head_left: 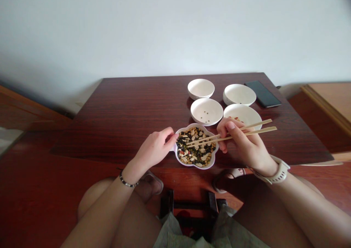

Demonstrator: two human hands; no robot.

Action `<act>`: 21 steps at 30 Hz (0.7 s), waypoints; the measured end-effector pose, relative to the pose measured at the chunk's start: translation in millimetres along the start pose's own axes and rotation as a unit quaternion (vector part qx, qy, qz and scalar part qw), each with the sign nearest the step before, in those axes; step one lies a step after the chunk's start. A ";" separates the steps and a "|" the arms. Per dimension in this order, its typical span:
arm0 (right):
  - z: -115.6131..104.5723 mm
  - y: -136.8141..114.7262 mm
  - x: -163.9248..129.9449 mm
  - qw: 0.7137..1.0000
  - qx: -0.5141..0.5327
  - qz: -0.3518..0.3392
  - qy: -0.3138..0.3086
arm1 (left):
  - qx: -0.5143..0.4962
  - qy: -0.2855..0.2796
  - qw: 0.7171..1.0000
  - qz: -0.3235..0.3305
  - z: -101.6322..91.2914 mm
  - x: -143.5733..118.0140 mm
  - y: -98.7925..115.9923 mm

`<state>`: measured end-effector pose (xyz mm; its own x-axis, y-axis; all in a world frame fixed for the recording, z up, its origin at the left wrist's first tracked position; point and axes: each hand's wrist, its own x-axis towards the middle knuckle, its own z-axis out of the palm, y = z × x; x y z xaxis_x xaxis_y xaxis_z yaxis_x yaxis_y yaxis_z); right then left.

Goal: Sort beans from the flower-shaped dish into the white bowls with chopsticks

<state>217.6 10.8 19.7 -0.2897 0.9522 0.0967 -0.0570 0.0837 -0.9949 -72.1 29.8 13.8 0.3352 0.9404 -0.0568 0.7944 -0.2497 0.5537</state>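
A flower-shaped white bowl (191,166) with a short handle stands at the table's near edge. It holds a mix of peanuts, dark beans, green beans and yellow kernels (201,159). My left hand (160,145) is closed at the bowl's left rim, thumb and fingertips on the edge by the handle. Over the bowl's right side, my right hand (242,140) grips a pair of wooden chopsticks (257,128). Their tips are close together among the beans, left of the bowl's middle; whether they pinch a bean is too small to tell.
Behind are a white bowl with several small dark beans (196,111), one with reddish and pale pieces (248,111), partly behind my right hand, and two more white bowls (201,89) (239,94). A dark phone (262,93) lies on the wooden table (131,109), against a wall.
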 end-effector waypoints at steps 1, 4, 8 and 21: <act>0.2 -0.2 0.1 1.000 0.004 0.001 0.005 | 0.000 0.000 1.000 0.000 -0.1 -0.1 0.0; 0.8 -1.0 0.9 0.999 0.024 -0.012 0.025 | -0.001 0.001 1.000 0.003 -0.4 -0.5 -0.2; -1.0 -5.4 3.8 0.995 0.033 -0.068 0.072 | -0.002 0.002 1.000 0.004 -0.6 -0.8 -0.5; -28.2 -12.2 15.7 0.949 -0.083 -0.176 0.249 | 0.003 -0.001 1.000 0.003 1.0 -2.1 -5.7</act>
<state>240.7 33.0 32.5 0.2093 0.8738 0.4390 0.0977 0.4280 -0.8985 -76.8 29.0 10.0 0.3407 0.9386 -0.0551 0.7956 -0.2566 0.5488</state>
